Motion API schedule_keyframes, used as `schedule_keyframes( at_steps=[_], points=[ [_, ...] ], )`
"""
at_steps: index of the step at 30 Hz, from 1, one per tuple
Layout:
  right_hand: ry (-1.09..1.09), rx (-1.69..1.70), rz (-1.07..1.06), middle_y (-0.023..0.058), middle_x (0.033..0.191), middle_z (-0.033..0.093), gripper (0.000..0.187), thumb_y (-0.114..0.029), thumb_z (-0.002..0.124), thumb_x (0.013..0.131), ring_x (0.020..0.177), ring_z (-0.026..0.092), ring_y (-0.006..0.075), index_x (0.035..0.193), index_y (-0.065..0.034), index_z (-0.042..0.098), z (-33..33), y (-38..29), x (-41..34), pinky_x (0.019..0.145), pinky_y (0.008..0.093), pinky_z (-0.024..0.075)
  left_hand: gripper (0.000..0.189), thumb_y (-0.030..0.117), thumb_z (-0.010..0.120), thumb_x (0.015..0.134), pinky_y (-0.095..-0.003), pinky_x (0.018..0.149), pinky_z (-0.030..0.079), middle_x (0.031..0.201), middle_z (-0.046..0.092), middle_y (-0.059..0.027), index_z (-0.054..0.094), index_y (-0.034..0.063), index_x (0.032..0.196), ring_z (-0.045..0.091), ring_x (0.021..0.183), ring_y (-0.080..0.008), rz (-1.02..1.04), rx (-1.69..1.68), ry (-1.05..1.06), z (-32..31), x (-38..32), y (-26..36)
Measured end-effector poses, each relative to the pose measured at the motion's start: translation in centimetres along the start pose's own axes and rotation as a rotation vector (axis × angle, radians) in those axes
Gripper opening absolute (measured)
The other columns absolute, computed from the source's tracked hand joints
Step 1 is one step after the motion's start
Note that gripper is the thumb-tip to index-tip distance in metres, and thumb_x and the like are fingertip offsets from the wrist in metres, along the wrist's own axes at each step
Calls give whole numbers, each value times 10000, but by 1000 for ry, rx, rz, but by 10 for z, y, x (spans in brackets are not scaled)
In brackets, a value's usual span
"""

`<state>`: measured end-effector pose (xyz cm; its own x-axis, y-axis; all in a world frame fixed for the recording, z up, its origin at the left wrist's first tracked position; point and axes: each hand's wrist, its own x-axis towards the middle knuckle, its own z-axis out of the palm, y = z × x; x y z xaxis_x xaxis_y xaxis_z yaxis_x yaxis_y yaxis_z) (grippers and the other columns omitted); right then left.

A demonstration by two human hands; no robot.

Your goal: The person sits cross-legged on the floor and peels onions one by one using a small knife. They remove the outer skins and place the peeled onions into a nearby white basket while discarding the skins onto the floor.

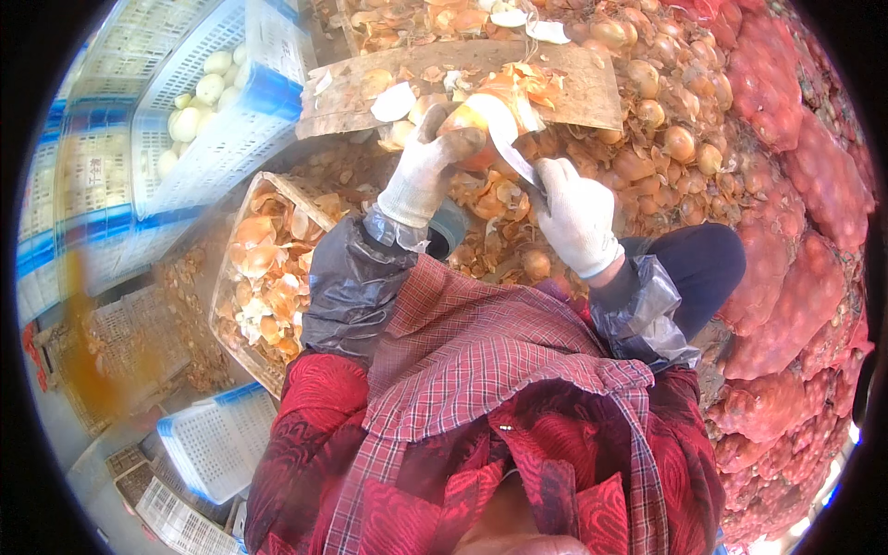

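My gloved left hand [433,156] grips a yellow onion [463,125] whose dry skin [531,87] is partly peeled back on the far side. In my gloved right hand [574,211] is a knife [515,158], its pale blade lying against the onion. Both are held over the near edge of a wooden board [590,87]. Pieces of onion skin and a white onion piece [394,103] lie on the board beside my left hand. Loose onion skins [489,201] cover the ground below my hands.
Unpeeled onions [678,143] are heaped to the right, with red mesh sacks [766,83] of onions beyond. On the left stand blue-and-white plastic crates [274,104], one holding peeled onions [209,89]. A basket [232,340] of skins sits by my left arm, with a white crate [218,440] behind.
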<state>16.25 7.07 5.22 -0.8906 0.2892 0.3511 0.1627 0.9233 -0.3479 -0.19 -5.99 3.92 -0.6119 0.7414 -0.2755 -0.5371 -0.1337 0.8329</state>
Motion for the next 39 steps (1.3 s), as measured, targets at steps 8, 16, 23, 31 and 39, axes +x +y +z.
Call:
schedule_keyframes(
  at_steps=[8, 16, 23, 31, 39],
  points=[
    [-35, 182, 128, 76, 773, 589, 176, -155, 671, 828, 611, 607, 274, 951, -99, 559, 14, 10, 10, 551, 367, 476, 546, 171, 699, 785, -315, 712, 571, 1096, 608, -99, 480, 20, 1263, 641, 925, -176, 11, 16, 19, 7, -3, 4],
    [-456, 1526, 738, -40, 707, 482, 188, -237, 647, 913, 543, 441, 27, 955, -71, 569, 8, 16, 22, 437, 190, 310, 592, 86, 728, 762, -332, 786, 568, 1137, 580, -108, 450, 32, 1281, 606, 1002, -181, 129, 196, -18, -6, 8, -4],
    [-393, 1464, 621, -34, 739, 526, 315, -320, 664, 915, 624, 472, 38, 1039, -32, 629, 11, 11, 10, 530, 202, 394, 624, 223, 628, 862, -382, 708, 570, 1130, 586, -132, 345, 31, 1385, 640, 940, -265, -51, -299, 2, -39, 27, -44],
    [7, 1126, 594, 58, 876, 642, 595, -311, 687, 893, 739, 579, 103, 1396, -73, 477, 42, 23, 17, 625, 262, 492, 553, 207, 637, 823, -321, 760, 544, 1134, 613, -113, 482, -5, 1310, 627, 978, -206, -65, 148, -141, 7, 4, -12],
    [-109, 1343, 686, 29, 840, 586, 250, -234, 629, 920, 727, 544, 102, 1057, -26, 605, 33, 21, 15, 611, 256, 476, 609, 181, 654, 724, -320, 872, 513, 1156, 598, -132, 496, -23, 1276, 605, 1028, -206, -54, 198, -280, 12, 0, -6]
  ],
)
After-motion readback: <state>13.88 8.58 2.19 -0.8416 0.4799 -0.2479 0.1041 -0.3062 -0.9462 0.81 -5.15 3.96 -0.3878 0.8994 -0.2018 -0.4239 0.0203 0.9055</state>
